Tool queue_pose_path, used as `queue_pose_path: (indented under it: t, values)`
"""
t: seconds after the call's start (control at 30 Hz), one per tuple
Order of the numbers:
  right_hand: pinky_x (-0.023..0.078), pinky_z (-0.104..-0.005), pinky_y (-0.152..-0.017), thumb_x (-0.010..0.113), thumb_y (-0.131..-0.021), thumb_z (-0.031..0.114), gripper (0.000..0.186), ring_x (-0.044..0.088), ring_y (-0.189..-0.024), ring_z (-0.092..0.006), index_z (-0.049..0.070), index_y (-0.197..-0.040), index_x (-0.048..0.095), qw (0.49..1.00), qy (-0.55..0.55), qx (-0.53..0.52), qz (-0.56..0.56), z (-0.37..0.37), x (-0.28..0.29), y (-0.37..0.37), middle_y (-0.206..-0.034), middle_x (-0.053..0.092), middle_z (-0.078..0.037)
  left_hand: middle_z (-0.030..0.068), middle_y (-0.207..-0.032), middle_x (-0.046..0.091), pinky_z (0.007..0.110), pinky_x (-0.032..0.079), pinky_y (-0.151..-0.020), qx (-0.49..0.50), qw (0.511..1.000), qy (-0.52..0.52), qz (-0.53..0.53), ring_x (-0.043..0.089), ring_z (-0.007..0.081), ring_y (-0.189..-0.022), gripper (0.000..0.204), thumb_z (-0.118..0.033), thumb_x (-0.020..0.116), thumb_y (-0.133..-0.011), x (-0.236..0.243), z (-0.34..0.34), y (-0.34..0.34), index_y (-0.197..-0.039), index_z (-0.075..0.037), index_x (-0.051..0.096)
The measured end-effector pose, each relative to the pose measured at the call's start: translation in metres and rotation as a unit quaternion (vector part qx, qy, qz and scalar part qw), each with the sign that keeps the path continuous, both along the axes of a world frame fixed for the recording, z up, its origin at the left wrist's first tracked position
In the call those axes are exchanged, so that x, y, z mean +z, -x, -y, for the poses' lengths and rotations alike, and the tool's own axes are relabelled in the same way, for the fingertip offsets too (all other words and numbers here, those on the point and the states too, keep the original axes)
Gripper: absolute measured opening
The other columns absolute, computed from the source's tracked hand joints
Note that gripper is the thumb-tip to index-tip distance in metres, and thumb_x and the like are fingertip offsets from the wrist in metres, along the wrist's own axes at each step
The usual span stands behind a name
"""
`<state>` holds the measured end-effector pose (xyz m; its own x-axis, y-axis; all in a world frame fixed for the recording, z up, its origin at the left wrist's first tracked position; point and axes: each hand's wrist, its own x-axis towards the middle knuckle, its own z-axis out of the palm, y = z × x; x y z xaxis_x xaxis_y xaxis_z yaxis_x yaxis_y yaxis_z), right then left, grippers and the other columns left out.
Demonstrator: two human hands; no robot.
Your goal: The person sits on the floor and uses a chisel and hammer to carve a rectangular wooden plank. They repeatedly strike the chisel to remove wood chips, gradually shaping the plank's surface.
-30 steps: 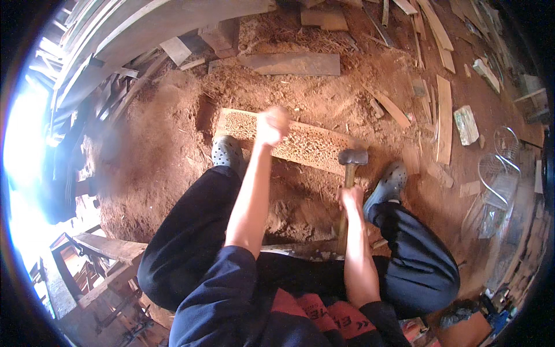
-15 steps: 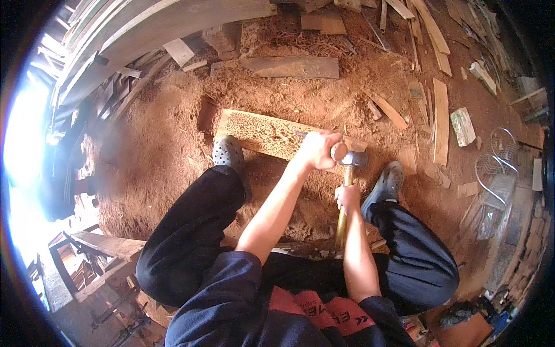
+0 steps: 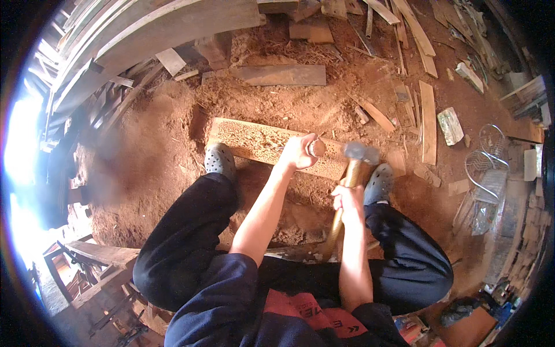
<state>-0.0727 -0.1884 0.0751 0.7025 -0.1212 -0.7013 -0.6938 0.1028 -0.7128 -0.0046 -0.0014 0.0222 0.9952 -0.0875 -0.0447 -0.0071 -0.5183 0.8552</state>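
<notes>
Between my feet a pale wooden board [image 3: 248, 136] lies on the ground, its upper face pitted with many small cuts. My left hand [image 3: 297, 153] is closed round a chisel [image 3: 316, 148] over the right half of the board. Only the round wooden butt of its handle shows clearly; the blade is hidden below the hand. To the right, my right hand [image 3: 347, 199] grips a hammer [image 3: 361, 153] by its yellowish wooden shaft. The dark metal head is raised, slightly blurred, to the right of the chisel's butt and apart from it.
My left shoe [image 3: 219, 160] rests against the board's left end; my right shoe [image 3: 378, 183] stands near its right end. Reddish sawdust covers the ground. A plank [image 3: 280, 75] lies beyond, stacked boards [image 3: 179, 32] at far left, a whitish block [image 3: 450, 126] and wire rack [image 3: 488, 162] at right.
The hammer head has moved away from the chisel's butt, to the right and up. My left hand keeps its hold on the chisel. The whole view has shifted slightly.
</notes>
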Motion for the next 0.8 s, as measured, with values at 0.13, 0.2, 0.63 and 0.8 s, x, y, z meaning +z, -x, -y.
queue_pose_path:
  t: [0.13,0.2,0.63,0.8]
  values:
    - [0.032,-0.0228,-0.03,0.057,-0.064,-0.009,0.026,0.04,-0.036,-0.0079,0.009,-0.079,0.045,0.985,0.071,-0.061,0.147,0.015,0.072,-0.018,-0.057,0.044,0.0,0.0183,-0.079,0.062,0.04,0.049,-0.066,-0.045,0.999,-0.009,0.019,0.061,0.0369,-0.079,0.038,-0.022,0.068,-0.058,-0.013,0.003,-0.006,-0.091,-0.006,0.058]
    - [0.032,-0.0221,-0.032,0.055,-0.065,-0.011,0.028,0.041,-0.037,-0.0079,0.009,-0.081,0.044,0.962,0.054,-0.117,0.241,0.021,0.096,-0.017,-0.059,0.045,0.0,0.0169,-0.077,0.062,0.039,0.049,-0.065,-0.046,0.998,-0.006,0.042,0.062,0.0358,-0.077,0.034,-0.022,0.067,-0.058,-0.015,0.007,-0.007,-0.087,-0.007,0.057]
    - [0.033,-0.0238,-0.03,0.055,-0.067,-0.007,0.02,0.041,-0.034,-0.0089,0.008,-0.076,0.047,0.983,0.051,-0.137,0.109,0.016,0.057,-0.011,-0.052,0.046,-0.001,0.0175,-0.079,0.062,0.041,0.048,-0.069,-0.05,0.998,-0.032,-0.013,0.061,0.0374,-0.079,0.03,-0.02,0.061,-0.057,-0.029,0.001,-0.008,-0.085,-0.008,0.057]
    - [0.036,-0.0251,-0.032,0.055,-0.066,-0.005,0.013,0.047,-0.038,-0.0114,0.005,-0.073,0.05,0.971,0.153,-0.105,0.154,-0.009,0.011,0.003,-0.052,0.05,-0.004,0.0177,-0.08,0.062,0.041,0.049,-0.069,-0.061,0.997,-0.047,-0.001,0.061,0.037,-0.08,0.029,-0.019,0.06,-0.056,-0.025,0.008,-0.011,-0.083,-0.007,0.057]
